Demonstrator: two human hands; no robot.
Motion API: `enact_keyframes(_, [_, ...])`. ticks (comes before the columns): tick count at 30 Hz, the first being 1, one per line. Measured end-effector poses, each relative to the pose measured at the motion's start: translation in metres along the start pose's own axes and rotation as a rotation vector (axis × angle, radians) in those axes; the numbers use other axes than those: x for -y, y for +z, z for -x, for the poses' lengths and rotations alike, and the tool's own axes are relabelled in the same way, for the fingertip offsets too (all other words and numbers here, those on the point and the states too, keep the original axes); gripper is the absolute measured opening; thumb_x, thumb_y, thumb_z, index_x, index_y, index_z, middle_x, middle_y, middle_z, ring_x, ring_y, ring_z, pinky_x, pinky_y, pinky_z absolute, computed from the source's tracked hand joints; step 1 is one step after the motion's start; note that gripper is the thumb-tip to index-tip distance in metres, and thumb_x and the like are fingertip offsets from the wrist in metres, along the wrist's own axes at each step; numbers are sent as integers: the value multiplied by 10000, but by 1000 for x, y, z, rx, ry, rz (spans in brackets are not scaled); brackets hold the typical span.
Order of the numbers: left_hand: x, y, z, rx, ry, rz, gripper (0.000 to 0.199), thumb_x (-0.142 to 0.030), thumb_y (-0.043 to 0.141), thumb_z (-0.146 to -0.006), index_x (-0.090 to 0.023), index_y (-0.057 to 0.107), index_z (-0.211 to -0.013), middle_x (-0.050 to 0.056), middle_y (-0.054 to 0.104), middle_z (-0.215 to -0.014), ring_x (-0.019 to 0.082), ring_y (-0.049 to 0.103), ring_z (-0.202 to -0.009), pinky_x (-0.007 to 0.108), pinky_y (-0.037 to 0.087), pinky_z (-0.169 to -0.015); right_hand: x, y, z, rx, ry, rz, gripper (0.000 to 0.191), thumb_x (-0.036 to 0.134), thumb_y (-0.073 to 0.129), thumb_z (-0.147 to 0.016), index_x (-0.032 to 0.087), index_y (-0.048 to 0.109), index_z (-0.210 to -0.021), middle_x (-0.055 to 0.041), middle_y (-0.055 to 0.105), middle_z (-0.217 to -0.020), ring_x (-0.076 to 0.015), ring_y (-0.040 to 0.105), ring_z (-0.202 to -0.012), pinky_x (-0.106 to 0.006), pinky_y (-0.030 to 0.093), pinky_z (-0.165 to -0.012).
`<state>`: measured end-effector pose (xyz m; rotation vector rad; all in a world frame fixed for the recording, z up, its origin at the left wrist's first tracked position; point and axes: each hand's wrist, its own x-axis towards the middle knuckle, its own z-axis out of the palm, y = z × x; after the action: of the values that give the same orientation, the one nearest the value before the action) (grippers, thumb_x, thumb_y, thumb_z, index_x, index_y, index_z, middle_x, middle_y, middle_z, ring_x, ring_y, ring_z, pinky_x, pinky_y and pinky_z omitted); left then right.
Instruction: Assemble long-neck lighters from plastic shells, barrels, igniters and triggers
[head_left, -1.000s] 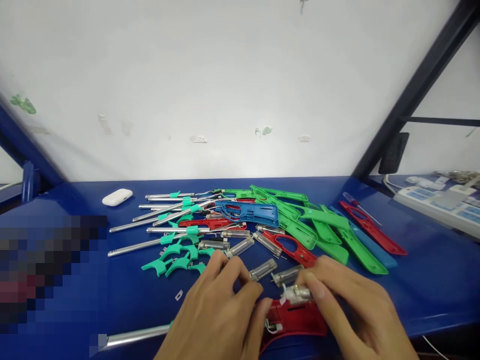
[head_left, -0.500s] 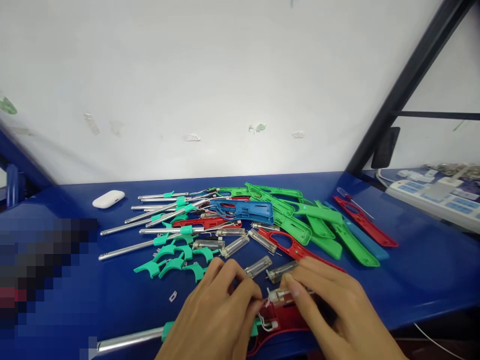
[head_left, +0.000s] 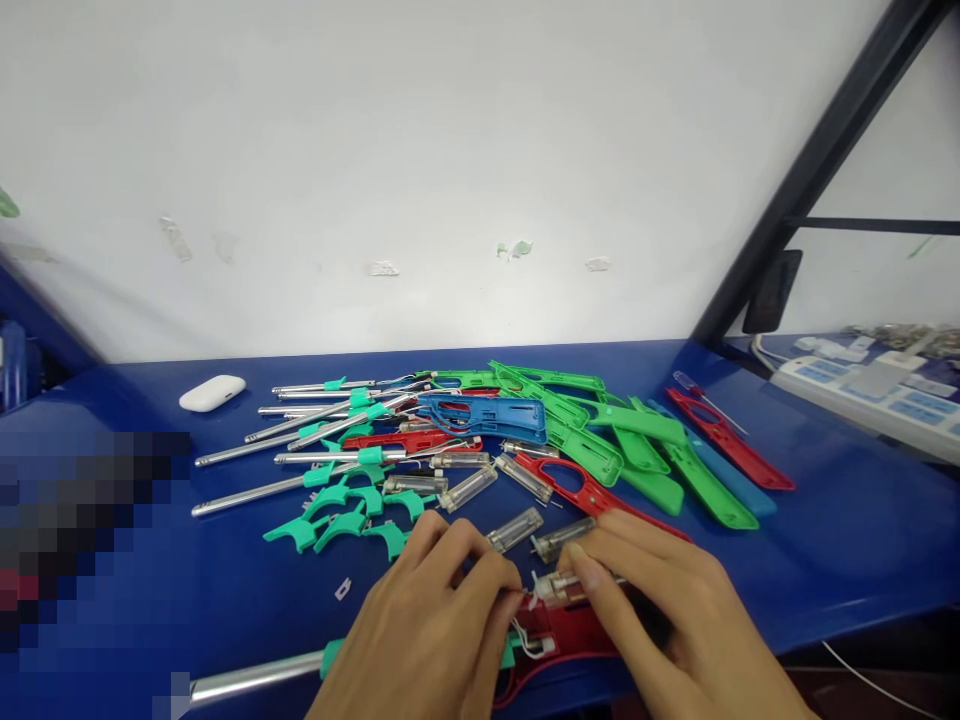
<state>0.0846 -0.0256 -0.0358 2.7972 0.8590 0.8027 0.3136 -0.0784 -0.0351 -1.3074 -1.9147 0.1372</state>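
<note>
My right hand (head_left: 667, 610) grips a clear lighter fuel tank (head_left: 556, 588) between thumb and fingers, with a small white tip at its left end. Under it lies a red lighter housing half (head_left: 577, 632), partly covered by both hands. My left hand (head_left: 439, 625) has its thumb and fingertips pinched together beside the tank's white tip; what they hold, if anything, is hidden. White wires (head_left: 531, 643) curl inside the housing just below those fingertips. A silver lighter tube (head_left: 259, 678) with a teal part (head_left: 331, 656) runs out leftward beneath my left hand.
Beyond my hands lie loose fuel tanks (head_left: 468, 489), teal triggers (head_left: 341, 527), metal tubes (head_left: 247, 495), and green (head_left: 585, 452), blue (head_left: 517, 420) and red housing halves (head_left: 731, 440). A screwdriver (head_left: 709, 402), power strip (head_left: 862, 400) and white case (head_left: 212, 393) stand farther out.
The view has shifted slightly. Both hands keep nearly the same pose at the fuel tank and red housing; no part has visibly been taken up or let go.
</note>
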Motion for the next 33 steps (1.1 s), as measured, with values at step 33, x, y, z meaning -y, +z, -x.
enact_keyframes(33, [1,13,5,-70,142,-97,392,-115,311,-1219,-207,658,-1061,-28,766,-988,182,688,-871,392,568,-916,-6,0,7,4,-69,22,238,225,621,-1125,346,815,-1193,67,820,-995,-83,824,-906,-126,626,-884])
